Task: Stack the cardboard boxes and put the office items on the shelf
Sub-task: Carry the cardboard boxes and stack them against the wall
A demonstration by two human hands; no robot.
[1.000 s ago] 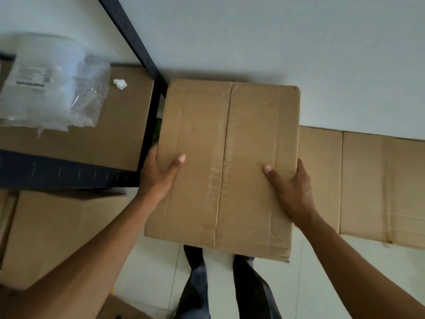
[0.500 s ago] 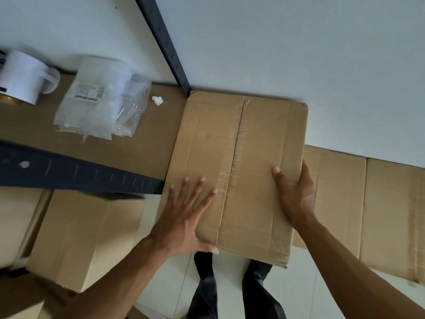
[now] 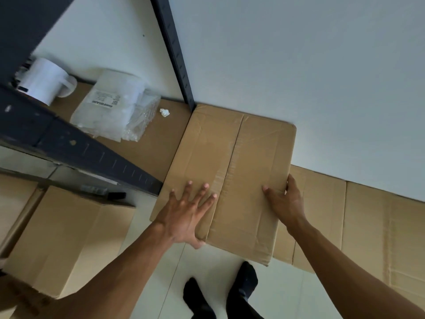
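Both hands are on the flat brown cardboard box (image 3: 232, 171) with a taped centre seam: the left hand (image 3: 184, 217) lies flat on its top near the front edge with fingers spread and straight, and the right hand (image 3: 284, 201) grips the box's right edge, thumb on top and fingers wrapped over the side. This box sits against the white wall (image 3: 299, 65), just beside the dark metal shelf upright (image 3: 174, 51), on top of lower brown cardboard boxes (image 3: 368, 226) that run along the wall to the right. On the brown shelf board (image 3: 158, 148) to the left lie a clear plastic packet with a label (image 3: 115, 107), a white mug (image 3: 46, 81) and a small white crumpled scrap (image 3: 164, 112). Another brown cardboard box (image 3: 66, 238) stands below the shelf.
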